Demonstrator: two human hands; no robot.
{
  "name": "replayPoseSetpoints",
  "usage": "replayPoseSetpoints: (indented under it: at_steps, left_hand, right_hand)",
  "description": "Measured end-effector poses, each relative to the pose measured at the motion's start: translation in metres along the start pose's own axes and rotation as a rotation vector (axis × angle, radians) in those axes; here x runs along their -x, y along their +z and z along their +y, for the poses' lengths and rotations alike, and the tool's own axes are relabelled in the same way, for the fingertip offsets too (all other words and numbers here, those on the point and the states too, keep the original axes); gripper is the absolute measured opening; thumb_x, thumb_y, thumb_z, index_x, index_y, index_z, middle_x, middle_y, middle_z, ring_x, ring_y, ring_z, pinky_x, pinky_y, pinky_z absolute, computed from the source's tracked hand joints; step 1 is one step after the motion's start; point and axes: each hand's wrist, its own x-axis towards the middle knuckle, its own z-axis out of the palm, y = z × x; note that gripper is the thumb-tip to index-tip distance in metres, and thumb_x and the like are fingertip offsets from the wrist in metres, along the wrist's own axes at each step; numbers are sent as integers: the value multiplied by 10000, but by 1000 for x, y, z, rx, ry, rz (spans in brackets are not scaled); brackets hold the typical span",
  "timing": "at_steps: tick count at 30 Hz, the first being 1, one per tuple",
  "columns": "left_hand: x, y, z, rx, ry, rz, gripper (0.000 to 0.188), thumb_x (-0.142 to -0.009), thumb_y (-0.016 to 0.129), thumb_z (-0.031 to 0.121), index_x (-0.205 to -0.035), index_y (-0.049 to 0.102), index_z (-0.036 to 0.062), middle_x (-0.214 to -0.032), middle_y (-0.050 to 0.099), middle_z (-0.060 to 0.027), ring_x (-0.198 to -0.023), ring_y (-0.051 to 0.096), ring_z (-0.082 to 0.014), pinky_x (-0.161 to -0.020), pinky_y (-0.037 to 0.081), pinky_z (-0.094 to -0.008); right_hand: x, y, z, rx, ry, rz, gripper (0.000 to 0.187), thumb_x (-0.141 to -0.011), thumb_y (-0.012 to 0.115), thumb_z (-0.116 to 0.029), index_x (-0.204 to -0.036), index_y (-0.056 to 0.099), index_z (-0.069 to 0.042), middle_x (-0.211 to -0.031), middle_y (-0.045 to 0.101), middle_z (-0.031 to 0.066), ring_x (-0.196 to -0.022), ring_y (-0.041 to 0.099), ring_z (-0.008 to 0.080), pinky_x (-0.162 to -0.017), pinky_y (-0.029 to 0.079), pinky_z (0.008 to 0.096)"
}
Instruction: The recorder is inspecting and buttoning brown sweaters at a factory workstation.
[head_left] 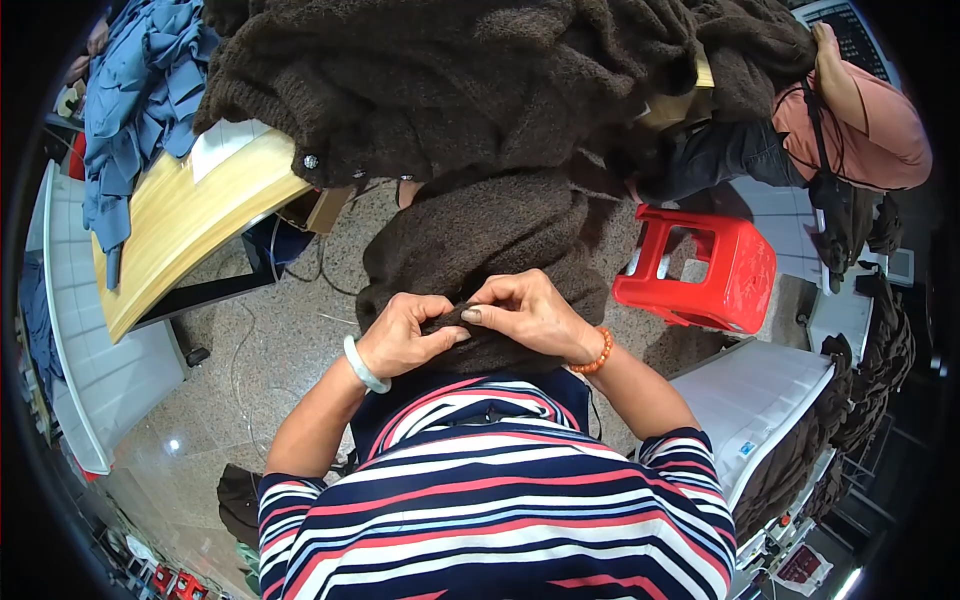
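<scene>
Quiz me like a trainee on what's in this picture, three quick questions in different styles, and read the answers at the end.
1. Multiple choice: what do the fingers of the left hand and right hand pinch?
A) blue cloth
B) dark brown fabric
C) striped shirt

2. True or false: the pale bangle is worn on the right wrist.

3. Fill in the blank: the stool on the floor to the person's right is ____ in colour.

Key:
1. B
2. False; the pale bangle is on the left wrist.
3. red
</scene>
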Motion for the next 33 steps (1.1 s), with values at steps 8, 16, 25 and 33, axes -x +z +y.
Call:
replayPoseSetpoints:
  at_steps: [8,16,25,33]
  left_hand:
    - [2,-3,7,-201,-84,-62,182,-803,707,146,-815,640,-22,-590,527,-108,-556,482,-134,-564,424,-319]
    - [-6,-5,-16,-64,-62,190,479,-837,502,-25,-1315,501,-39,-1142,641,-128,-892,671,-147,-781,530,-264]
    - [-41,15,-40,-631,303,713,211,-887,614,38,-1096,590,27,-916,665,-179,-761,659,-373,-640,533,-416]
    - [-44,8,-27,-1120,309,647,246,-797,613,42,-1042,612,66,-848,536,-107,-800,567,-287,-681,494,-391]
  right_hand:
    - [-4,0,-16,146,61,-124,154,-820,683,-76,-896,666,57,-771,670,169,-694,654,191,-647,511,322]
    - [8,13,-3,410,-306,-67,133,-776,644,-5,-902,618,26,-843,575,150,-712,625,319,-616,510,379]
    - [3,20,4,549,-357,-6,134,-806,624,-26,-927,590,20,-879,563,159,-786,623,350,-687,524,421]
    - [1,22,3,574,-377,69,124,-803,604,-11,-924,583,6,-877,578,172,-821,625,353,-721,529,419]
